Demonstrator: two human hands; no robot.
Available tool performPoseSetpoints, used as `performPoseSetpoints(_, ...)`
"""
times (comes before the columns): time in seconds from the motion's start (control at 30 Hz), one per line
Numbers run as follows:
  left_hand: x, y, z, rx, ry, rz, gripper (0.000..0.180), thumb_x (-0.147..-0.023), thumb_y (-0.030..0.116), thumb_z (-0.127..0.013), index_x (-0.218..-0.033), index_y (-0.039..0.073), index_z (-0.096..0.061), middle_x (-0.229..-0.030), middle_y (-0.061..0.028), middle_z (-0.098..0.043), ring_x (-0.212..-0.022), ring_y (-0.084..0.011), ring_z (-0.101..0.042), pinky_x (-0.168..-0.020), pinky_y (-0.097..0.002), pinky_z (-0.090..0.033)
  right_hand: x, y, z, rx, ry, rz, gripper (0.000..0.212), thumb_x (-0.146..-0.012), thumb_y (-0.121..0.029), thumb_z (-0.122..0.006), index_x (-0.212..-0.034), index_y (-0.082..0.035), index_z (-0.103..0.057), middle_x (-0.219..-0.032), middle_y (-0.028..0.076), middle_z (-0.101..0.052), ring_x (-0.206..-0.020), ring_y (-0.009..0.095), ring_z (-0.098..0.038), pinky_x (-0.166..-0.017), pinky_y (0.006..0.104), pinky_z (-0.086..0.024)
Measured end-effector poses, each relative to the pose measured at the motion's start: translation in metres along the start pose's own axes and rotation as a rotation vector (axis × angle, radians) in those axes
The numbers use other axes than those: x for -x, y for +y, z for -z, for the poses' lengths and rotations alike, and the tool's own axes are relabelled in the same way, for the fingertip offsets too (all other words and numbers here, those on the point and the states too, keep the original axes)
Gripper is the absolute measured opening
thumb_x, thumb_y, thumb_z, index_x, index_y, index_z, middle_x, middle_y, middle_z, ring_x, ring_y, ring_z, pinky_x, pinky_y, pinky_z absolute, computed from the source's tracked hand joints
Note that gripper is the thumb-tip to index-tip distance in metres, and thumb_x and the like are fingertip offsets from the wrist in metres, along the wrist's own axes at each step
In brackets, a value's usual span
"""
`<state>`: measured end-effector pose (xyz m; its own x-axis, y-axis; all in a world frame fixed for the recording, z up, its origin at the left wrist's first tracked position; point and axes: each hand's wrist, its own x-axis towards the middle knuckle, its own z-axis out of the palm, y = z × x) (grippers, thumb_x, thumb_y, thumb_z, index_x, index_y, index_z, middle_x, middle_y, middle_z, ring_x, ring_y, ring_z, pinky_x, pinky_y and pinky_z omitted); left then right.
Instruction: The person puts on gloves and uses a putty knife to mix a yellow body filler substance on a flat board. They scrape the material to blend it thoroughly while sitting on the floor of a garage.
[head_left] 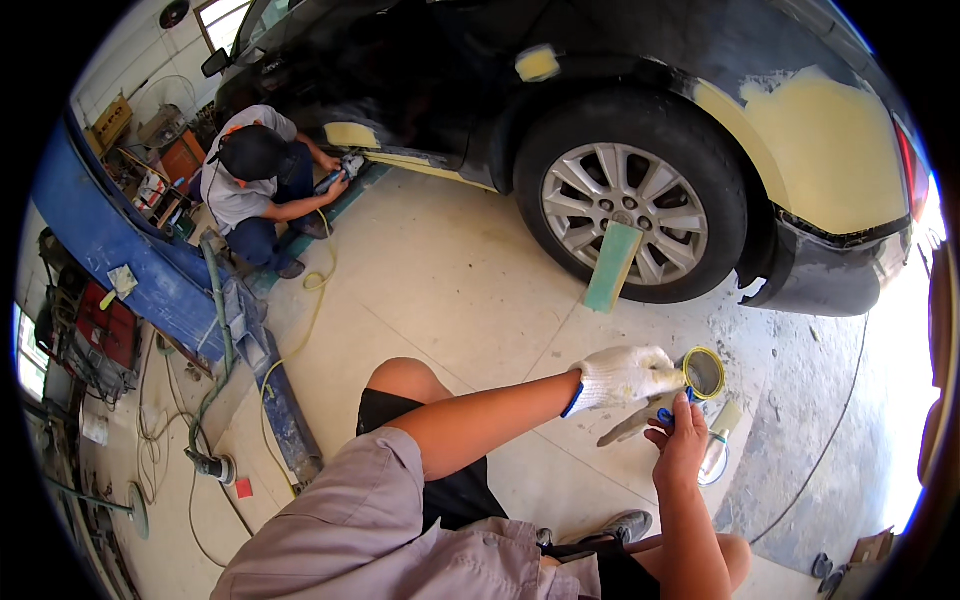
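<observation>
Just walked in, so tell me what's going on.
The person's gloved left hand and bare right hand are close together beside the car; the right holds a blue-cuffed glove. A green block leans against the wheel. Farther off, a crouching co-worker holds a power tool at the car's lower edge.

Ahead and to the left of the gloved left fingers (pixel 662 377), bare floor (pixel 450 270) gives a passage as far as the yellow hose (pixel 322 275). Straight ahead, the green block (pixel 612 267) and wheel (pixel 627 205) bar the way. Just right stands a yellow-rimmed container (pixel 705 373); a loose glove (pixel 628 426) fills the near side.
</observation>
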<state>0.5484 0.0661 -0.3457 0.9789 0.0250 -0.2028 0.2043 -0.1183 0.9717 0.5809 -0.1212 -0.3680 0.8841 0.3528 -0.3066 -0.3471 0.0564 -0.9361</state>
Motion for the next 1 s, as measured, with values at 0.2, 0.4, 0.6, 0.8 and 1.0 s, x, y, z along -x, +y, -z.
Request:
performPoseSetpoints(0.2, 0.031, 0.033, 0.003, -0.241, -0.183, 0.168, 0.044, -0.096, 0.047, -0.069, -0.104, 0.004, -0.069, -0.083, -0.0073, -0.072, -0.075, -0.0161, -0.068, -0.070, -0.0327, -0.053, -0.003, -0.002, -0.002, 0.093, -0.024, 0.035, 0.025, -0.105, -0.030, -0.062, -0.092, -0.009, -0.068, -0.082, -0.002, -0.068, -0.066, 0.005, -0.060, -0.057, 0.0227, -0.051)
performPoseSetpoints(0.4, 0.023, 0.002, 0.003, -0.280, -0.241, 0.037, 0.037, -0.099, 0.047, -0.064, -0.109, 0.013, -0.075, -0.085, -0.0015, -0.076, -0.078, -0.0138, -0.067, -0.077, -0.0316, -0.053, -0.014, 0.000, 0.011, 0.414, -0.079, 0.244, 0.032, -0.100, -0.026, -0.069, -0.077, -0.006, -0.060, -0.067, -0.002, -0.058, -0.057, 0.006, -0.051, -0.052, 0.0239, -0.045)
performPoseSetpoints(0.6, 0.022, -0.002, 0.000, -0.168, -0.404, 0.130, 0.041, -0.101, 0.052, -0.061, -0.111, 0.014, -0.073, -0.089, 0.0020, -0.076, -0.079, -0.0114, -0.061, -0.072, -0.0296, -0.051, -0.007, -0.009, 0.006, 0.334, -0.097, 0.126, 0.036, -0.101, -0.033, -0.070, -0.078, -0.008, -0.061, -0.068, -0.002, -0.060, -0.056, 0.006, -0.052, -0.050, 0.0232, -0.043)
performPoseSetpoints(0.8, 0.022, -0.009, -0.008, -0.152, -0.403, 0.166, 0.036, -0.100, 0.045, -0.063, -0.109, 0.012, -0.072, -0.088, 0.0026, -0.072, -0.076, -0.0111, -0.056, -0.069, -0.0289, -0.050, -0.006, 0.007, 0.014, 0.256, -0.142, 0.021, 0.035, -0.104, -0.043, -0.065, -0.092, -0.010, -0.068, -0.072, -0.003, -0.062, -0.057, 0.005, -0.052, -0.049, 0.0214, -0.041)
performPoseSetpoints(1.0, 0.019, -0.020, -0.006, -0.040, -0.373, 0.193, 0.038, -0.100, 0.045, -0.064, -0.110, 0.010, -0.074, -0.088, -0.0002, -0.072, -0.074, -0.0110, -0.062, -0.065, -0.0292, -0.050, -0.002, 0.003, 0.010, 0.223, -0.030, -0.016, 0.040, -0.104, -0.049, -0.064, -0.095, -0.011, -0.069, -0.070, -0.004, -0.061, -0.052, 0.005, -0.049, -0.046, 0.0210, -0.039)
